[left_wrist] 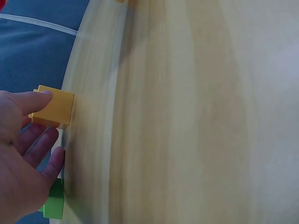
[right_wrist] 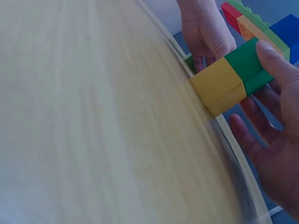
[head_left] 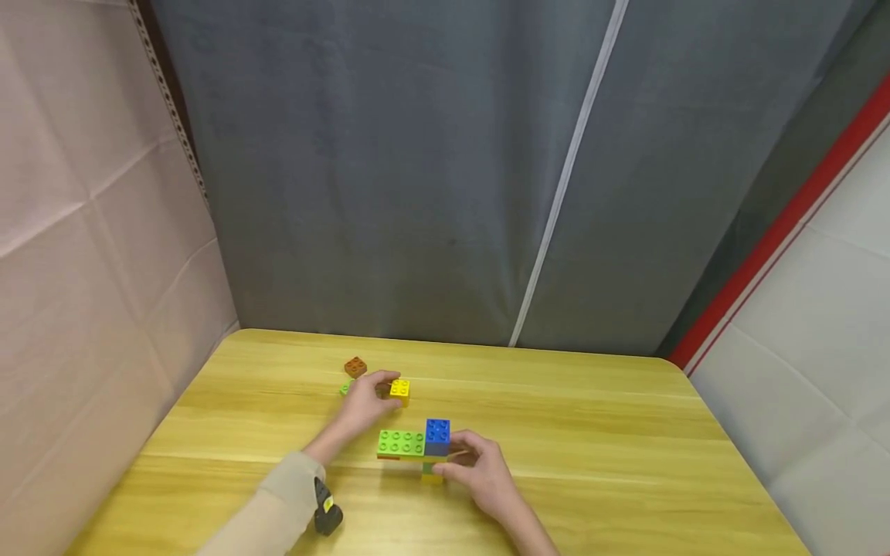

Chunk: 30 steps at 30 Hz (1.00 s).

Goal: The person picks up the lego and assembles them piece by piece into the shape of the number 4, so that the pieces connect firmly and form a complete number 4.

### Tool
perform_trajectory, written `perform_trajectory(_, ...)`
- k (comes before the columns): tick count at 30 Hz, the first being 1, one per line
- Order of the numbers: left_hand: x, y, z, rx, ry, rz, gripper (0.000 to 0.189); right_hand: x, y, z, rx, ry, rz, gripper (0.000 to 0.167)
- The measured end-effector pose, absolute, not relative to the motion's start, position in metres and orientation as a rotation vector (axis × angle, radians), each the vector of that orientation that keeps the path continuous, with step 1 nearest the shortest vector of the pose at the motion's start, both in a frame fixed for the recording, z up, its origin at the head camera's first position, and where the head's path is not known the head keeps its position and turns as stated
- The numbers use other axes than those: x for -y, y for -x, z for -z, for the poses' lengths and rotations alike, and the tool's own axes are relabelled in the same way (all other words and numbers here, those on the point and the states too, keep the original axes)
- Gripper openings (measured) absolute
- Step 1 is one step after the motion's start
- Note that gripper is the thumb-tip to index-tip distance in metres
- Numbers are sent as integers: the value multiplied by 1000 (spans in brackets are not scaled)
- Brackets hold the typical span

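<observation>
My left hand pinches a yellow toy brick between thumb and fingers, toward the back of the table; in the left wrist view the thumb lies over that yellow brick. Nearer me, my right hand holds a small build of toy bricks by its right side. Its top carries a blue brick and a long light green brick sticking out left. From the right wrist view, its column shows a green brick above a yellow brick, with a red piece under the overhang.
An orange-brown brick lies behind my left hand. Beside that hand is a light green brick, partly hidden. The wooden table ends at a grey curtain at the back. A black device is on my left wrist.
</observation>
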<state>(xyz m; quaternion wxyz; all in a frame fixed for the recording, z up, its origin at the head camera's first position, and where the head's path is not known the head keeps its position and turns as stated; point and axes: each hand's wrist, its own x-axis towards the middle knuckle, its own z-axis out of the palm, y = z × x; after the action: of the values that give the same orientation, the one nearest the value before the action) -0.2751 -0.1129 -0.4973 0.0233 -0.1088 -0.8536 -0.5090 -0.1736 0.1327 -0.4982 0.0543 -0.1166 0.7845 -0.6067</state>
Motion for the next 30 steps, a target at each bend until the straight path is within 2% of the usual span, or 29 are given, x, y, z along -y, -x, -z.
perform_trajectory(19,117,270,495,2659,244,1584,35,-130,176,500,-2374,360,1843,37)
perform_trajectory(30,143,240,456,2573,229,1662,38,-134,176,499,-2398,373,1847,37)
